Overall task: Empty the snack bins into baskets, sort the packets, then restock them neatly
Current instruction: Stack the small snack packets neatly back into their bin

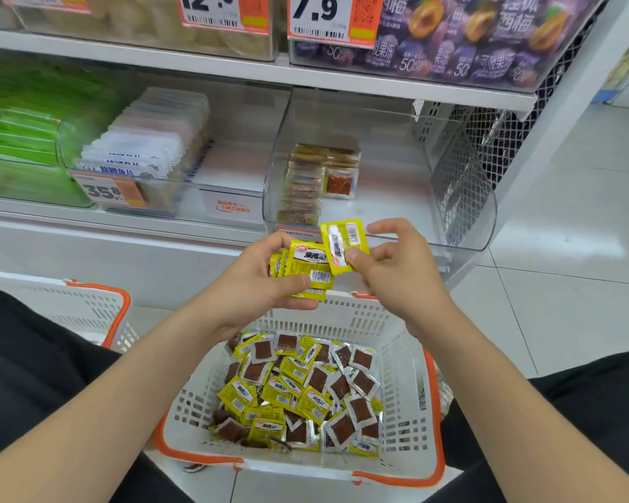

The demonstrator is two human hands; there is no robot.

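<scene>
Shelving unit: white metal, two tiers in view, price tags on the bin fronts.

White basket: orange rim, on the tiled floor between the person's knees, directly below the hands. A second basket of the same type stands to the left, partly cut off by the leg; its contents cannot be seen.

Clear bin: on the lower tier, right end, beside the wire mesh side panel. It holds two short rows of packets standing on edge against its left wall; the rest of its floor is bare.

Neighbouring bins: white packets to the left, green packets beyond them, purple pouches on the tier above.

Loose packets: a jumbled heap in the white basket, yellow faces and brown windowed backs mixed.

Left hand: fingers and thumb curled round a stack of yellow packets, held just above the basket's far rim.

Right hand: thumb and forefinger pinch a single packet, barcode side up, its lower edge overlapping the top of the stack.
</scene>
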